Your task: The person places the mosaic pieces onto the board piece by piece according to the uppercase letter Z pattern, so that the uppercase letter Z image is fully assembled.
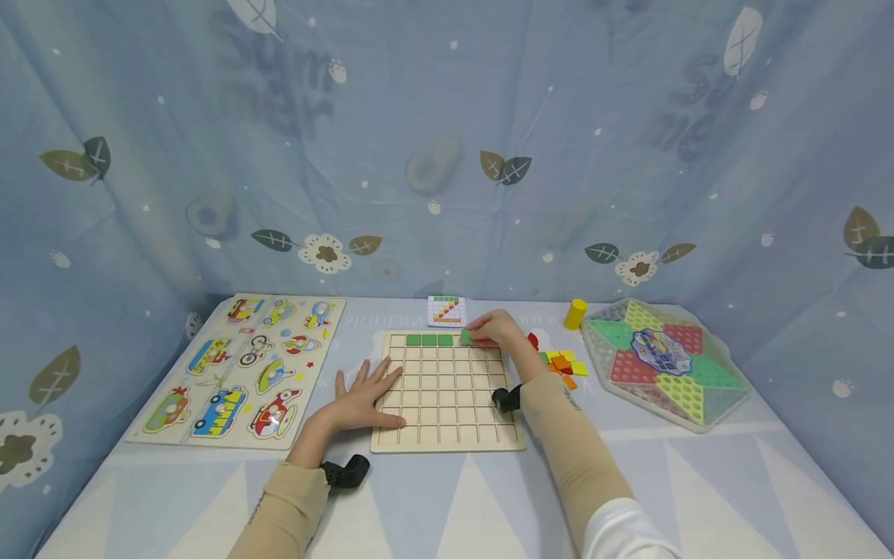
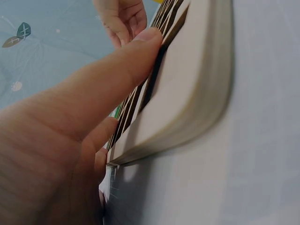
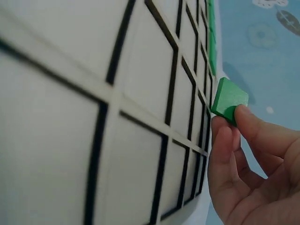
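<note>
A wooden grid board (image 1: 447, 446) lies flat in the middle of the table. Three green square tiles (image 1: 429, 340) sit side by side in its far row. Between thumb and fingers my right hand (image 1: 497, 329) pinches another green tile (image 3: 229, 99), tilted at the far edge of the board, to the right of the row. My left hand (image 1: 365, 400) rests on the board's left edge with fingers spread; in the left wrist view its thumb (image 2: 117, 70) lies along the board's rim. A small pattern card (image 1: 447, 311) lies just beyond the board.
Loose coloured tiles (image 1: 564, 363) lie in a pile right of the board, partly behind my right arm. A yellow cylinder (image 1: 576, 314) stands behind them. At the right is a star-shaped checkers board (image 1: 663, 361); at the left, a vehicle picture puzzle (image 1: 240, 373). A curtain (image 1: 447, 217) hangs behind.
</note>
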`<act>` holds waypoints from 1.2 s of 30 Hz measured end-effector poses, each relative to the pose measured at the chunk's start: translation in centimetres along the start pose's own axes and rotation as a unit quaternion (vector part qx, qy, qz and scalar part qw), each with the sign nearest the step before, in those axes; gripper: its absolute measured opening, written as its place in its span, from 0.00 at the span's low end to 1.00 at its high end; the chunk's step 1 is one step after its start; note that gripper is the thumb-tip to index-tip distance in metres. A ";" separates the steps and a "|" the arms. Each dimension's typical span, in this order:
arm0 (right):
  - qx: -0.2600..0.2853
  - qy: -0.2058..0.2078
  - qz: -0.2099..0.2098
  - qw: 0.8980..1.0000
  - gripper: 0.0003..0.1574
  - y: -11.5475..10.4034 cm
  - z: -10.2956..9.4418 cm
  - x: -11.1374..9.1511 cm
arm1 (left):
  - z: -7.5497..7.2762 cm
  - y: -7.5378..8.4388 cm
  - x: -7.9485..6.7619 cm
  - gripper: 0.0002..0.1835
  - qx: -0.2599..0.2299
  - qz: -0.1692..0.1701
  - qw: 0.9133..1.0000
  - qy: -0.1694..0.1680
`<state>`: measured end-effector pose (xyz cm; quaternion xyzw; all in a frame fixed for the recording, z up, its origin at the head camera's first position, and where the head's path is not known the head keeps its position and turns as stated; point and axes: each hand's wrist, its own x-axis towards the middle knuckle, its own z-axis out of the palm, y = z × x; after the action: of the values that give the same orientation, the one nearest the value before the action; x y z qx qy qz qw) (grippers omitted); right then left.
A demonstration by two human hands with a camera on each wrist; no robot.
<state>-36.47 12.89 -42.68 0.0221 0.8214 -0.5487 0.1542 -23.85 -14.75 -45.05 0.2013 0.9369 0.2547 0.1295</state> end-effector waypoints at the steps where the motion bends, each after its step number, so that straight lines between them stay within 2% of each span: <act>1: -0.015 -0.001 -0.007 1.000 0.09 0.1 0.2 0.1 | 0.0 0.0 0.0 0.50 0.000 0.000 1.000 0.000; 4: -0.081 0.002 -0.033 0.996 0.07 0.0 0.7 0.1 | 0.0 0.0 0.0 0.51 0.001 0.001 1.000 0.000; 9: -0.186 0.045 -0.055 0.980 0.06 -0.6 1.4 -0.5 | -0.1 0.1 -0.1 0.51 0.000 0.000 1.000 0.002; 13: -0.219 0.051 -0.061 0.973 0.05 -0.9 1.6 -0.6 | -0.1 0.2 -0.1 0.50 0.001 -0.002 1.000 0.002; 18: -0.231 0.037 -0.067 0.970 0.03 -1.1 1.8 -0.6 | -0.1 0.2 0.0 0.51 0.001 -0.004 1.000 0.002; 22: -0.228 0.036 -0.077 0.970 0.04 -1.1 1.8 -0.7 | -0.1 0.2 0.0 0.51 0.000 -0.004 1.000 0.001; 24: -0.211 0.030 -0.084 0.973 0.07 -0.9 1.7 -0.7 | -0.1 0.2 0.0 0.51 0.000 -0.004 1.000 0.001; 29: -0.101 0.003 -0.081 0.992 0.15 -0.4 0.9 -1.0 | 0.0 0.3 0.0 0.51 0.000 -0.004 1.000 -0.001; 32: -0.056 -0.008 -0.081 0.995 0.19 -0.3 0.3 -1.1 | -0.1 0.3 0.0 0.51 -0.004 -0.004 1.000 -0.001; 36: -0.028 -0.018 -0.084 0.996 0.21 -0.1 -0.6 -1.6 | -0.1 0.3 0.0 0.51 -0.003 -0.007 1.000 -0.004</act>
<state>-35.08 13.56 -41.92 -0.0609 0.8323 -0.5371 0.1228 -23.82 -14.61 -44.80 0.1949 0.9372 0.2555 0.1357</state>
